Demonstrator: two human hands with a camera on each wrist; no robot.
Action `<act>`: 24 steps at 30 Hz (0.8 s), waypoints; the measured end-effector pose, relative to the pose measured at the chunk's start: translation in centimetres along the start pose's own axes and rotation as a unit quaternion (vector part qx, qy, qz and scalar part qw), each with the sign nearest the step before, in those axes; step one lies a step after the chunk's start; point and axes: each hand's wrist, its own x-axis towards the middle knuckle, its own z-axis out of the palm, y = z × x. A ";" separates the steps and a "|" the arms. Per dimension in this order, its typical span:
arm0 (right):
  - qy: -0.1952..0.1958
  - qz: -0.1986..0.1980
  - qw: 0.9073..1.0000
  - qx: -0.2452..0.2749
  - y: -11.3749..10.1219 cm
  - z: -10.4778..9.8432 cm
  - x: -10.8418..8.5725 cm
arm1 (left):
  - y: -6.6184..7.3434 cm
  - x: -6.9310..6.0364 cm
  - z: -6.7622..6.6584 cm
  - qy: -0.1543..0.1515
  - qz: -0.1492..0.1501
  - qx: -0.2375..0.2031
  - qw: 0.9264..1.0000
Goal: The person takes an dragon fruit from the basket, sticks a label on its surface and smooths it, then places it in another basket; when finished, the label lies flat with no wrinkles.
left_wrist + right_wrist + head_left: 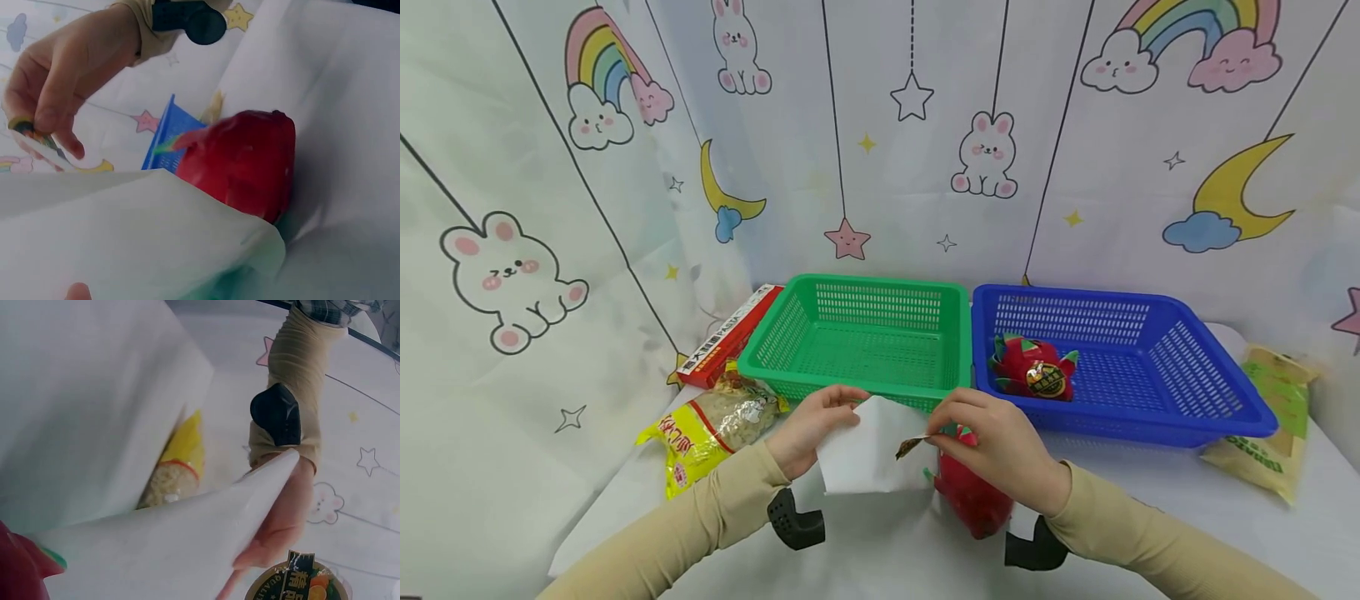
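In the head view my left hand (812, 429) grips the left edge of a white sheet of paper (861, 454), held up off the table. My right hand (1003, 446) pinches a small black-and-gold sticker (909, 447) between thumb and fingers, in front of the paper's right side. The right wrist view shows the round label face of the sticker (299, 584), with an orange fruit printed on it. Below the right hand a red dragon fruit (976, 496) with green tips lies on the table, partly hidden by hand and paper. The left wrist view shows its smooth red side (244, 165).
Behind the hands stand a green basket (880, 387) and, to its right, a blue basket (1150, 421) holding another dragon fruit (1026, 358) with a round label. A red box (722, 342) and a yellow food bag (715, 429) lie left; a pale green-yellow bag (1270, 442) lies right.
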 end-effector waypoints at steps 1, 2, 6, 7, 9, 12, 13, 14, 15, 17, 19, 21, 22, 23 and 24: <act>-0.001 0.002 1.000 -0.002 0.0 0.0 0.0 | -0.2 0.1 -0.1 0.005 0.002 0.010 1.000; -0.003 0.004 1.000 -0.003 0.0 0.0 0.0 | -0.3 0.1 -0.2 0.010 0.005 0.023 1.000; -0.001 0.009 1.000 -0.005 0.1 -0.1 -0.1 | -1.2 0.6 -0.9 0.030 0.015 0.088 0.996; -0.001 0.011 1.000 -0.004 0.2 -0.1 -0.2 | -1.4 0.7 -1.1 0.035 0.015 0.108 0.993; -0.002 0.014 1.000 -0.001 0.2 -0.1 -0.3 | -1.8 1.0 -1.5 0.044 0.015 0.145 0.988; -0.007 0.021 1.000 0.003 0.2 -0.1 -0.3 | -2.4 1.2 -2.1 0.054 0.013 0.188 0.981; -0.009 0.024 1.000 0.003 0.2 -0.1 -0.3 | -2.5 1.3 -2.3 0.054 0.012 0.198 0.979; -0.010 0.025 1.000 0.003 0.2 -0.2 -0.3 | -2.7 1.4 -2.5 0.053 0.014 0.207 0.977; -0.011 0.028 1.000 0.002 0.2 -0.2 -0.3 | -2.8 1.5 -2.6 0.054 0.014 0.212 0.976; -0.012 0.031 0.999 -0.001 0.2 -0.2 -0.3 | -3.0 1.6 -2.8 0.049 0.018 0.223 0.974; -0.014 0.035 0.999 -0.002 0.1 -0.2 -0.3 | -3.1 1.8 -3.0 0.044 0.022 0.233 0.971; -0.016 0.039 0.999 -0.003 0.1 -0.3 -0.3 | -3.2 1.9 -3.1 0.044 0.022 0.240 0.970; -0.016 0.038 0.999 -0.003 0.1 -0.3 -0.4 | -3.2 1.9 -3.1 0.044 0.022 0.243 0.969; -0.015 0.038 0.999 -0.003 0.1 -0.3 -0.4 | -3.2 1.9 -3.1 0.045 0.022 0.246 0.968; -0.015 0.037 0.999 -0.004 0.1 -0.3 -0.4 | -3.2 2.0 -3.1 0.047 0.022 0.251 0.967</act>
